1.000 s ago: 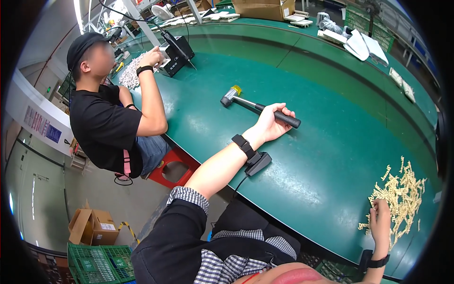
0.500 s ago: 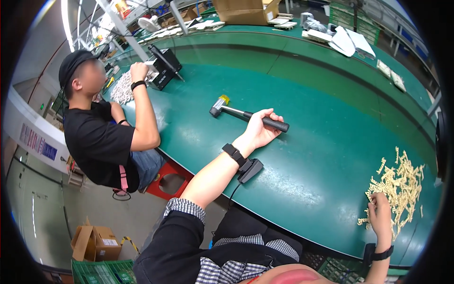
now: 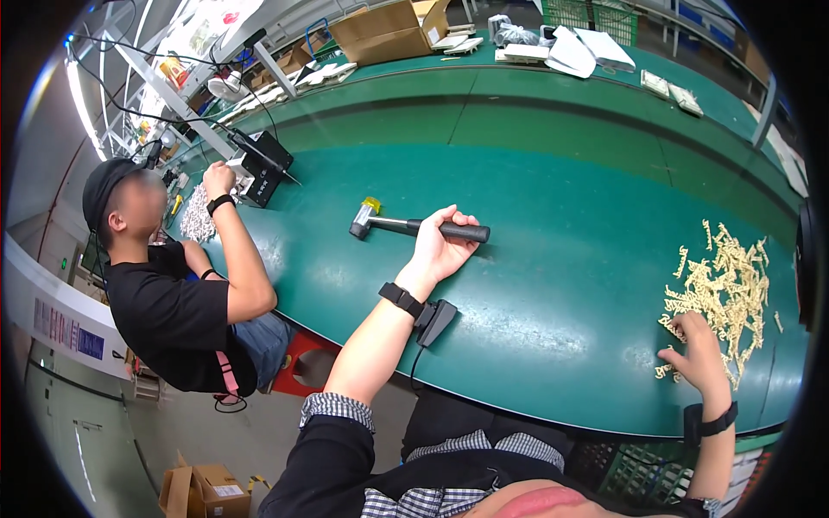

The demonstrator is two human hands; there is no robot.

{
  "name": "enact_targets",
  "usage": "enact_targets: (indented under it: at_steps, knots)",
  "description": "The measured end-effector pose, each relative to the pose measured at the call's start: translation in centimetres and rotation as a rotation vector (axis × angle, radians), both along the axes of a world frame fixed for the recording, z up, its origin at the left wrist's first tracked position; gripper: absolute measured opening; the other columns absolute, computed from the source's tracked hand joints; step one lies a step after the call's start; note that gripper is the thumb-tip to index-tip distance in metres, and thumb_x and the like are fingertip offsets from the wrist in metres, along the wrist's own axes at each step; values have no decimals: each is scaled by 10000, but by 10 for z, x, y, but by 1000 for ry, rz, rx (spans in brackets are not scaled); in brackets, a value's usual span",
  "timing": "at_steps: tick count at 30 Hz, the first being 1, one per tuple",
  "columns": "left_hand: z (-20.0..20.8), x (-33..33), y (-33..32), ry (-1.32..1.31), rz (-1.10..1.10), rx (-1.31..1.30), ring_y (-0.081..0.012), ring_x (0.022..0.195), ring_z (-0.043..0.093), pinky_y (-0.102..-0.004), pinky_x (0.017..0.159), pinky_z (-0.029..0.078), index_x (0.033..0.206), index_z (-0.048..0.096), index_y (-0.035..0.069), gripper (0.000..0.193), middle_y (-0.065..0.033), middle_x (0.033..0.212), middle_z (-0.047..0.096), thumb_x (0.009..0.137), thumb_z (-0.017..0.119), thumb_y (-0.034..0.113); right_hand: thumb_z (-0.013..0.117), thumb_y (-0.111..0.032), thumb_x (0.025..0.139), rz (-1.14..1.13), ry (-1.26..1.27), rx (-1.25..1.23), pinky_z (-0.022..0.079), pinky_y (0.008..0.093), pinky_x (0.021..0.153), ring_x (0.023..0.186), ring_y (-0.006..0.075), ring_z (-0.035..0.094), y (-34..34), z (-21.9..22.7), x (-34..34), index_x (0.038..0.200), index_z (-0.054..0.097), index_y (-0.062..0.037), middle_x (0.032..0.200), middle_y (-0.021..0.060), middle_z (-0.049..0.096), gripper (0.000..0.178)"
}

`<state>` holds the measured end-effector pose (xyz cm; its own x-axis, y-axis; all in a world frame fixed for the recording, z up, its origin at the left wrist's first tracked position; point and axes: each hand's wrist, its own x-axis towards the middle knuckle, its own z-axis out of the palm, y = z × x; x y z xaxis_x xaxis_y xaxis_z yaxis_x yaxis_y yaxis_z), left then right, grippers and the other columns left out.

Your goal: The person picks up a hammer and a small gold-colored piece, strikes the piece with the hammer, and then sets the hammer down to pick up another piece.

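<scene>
The left hand [image 3: 442, 248] is gripping a hammer [image 3: 467, 232] by its black handle over the green table [image 3: 553, 276]. The right hand [image 3: 701, 356] is holding its thumb and fingers apart at the edge of a pile of small cream pieces [image 3: 727, 283]. A black-capped co-worker [image 3: 168, 292] is sitting at the left.

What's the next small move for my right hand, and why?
Probably pinching one piece from the pile of small, squiggly, pale yellow pieces: your right hand is open at the pile's near edge, while your left hand holds the black-handled hammer with a yellow-tipped head.
</scene>
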<state>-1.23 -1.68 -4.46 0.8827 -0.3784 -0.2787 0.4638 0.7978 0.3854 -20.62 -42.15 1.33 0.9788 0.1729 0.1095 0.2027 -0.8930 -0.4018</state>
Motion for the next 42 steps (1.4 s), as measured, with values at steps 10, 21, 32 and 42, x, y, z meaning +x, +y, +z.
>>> enact_targets:
  at_steps: [10,21,32,42]
  knots:
    - [5,-2,-2,37,23,10,-174,767,537,-328,737,436,685,462,78,219,-18,653,507,877,464,183,603,73,673,-15,-54,-34,421,361,625,706,290,521,-11,-19,2,815,491,-2,766,134,483,196]
    - [2,-1,0,15,26,18,-182,788,546,-335,755,444,698,474,89,201,-17,658,518,870,478,192,589,76,690,-57,-141,24,410,352,636,713,305,508,-10,-20,6,784,464,9,758,147,472,170]
    - [-3,1,2,18,13,19,-187,775,555,-333,743,450,681,475,101,204,-19,660,523,863,489,192,547,78,728,-35,-190,49,398,333,628,712,279,481,-5,-14,9,793,456,22,771,131,459,125]
    - [3,1,2,39,21,-11,-195,775,565,-331,719,460,675,486,91,206,-34,669,541,856,491,188,535,80,744,-44,-206,73,373,307,619,686,247,452,-11,-15,6,776,434,21,746,116,432,121]
